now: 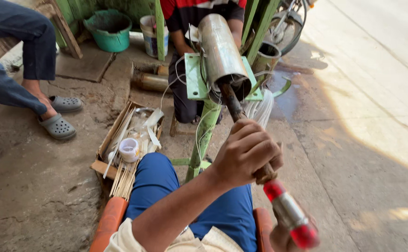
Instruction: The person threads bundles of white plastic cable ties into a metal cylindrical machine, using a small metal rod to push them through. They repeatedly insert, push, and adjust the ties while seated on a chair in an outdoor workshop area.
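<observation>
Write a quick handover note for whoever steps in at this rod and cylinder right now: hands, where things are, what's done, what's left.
Left hand: closed around the wooden rod, mid-length.
Right hand: mostly out of view at the bottom edge, at the rod's red-and-silver end; grip unclear.
Rod's far tip sits in the mouth of the metal cylinder on the green stand.
White strands hang beside the mouth.
Box of sticks and tape lies on the ground to the left.
Done or left: cannot tell from this view.

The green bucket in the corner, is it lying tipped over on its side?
No, the green bucket stands upright on the ground with its open mouth facing up.
</observation>
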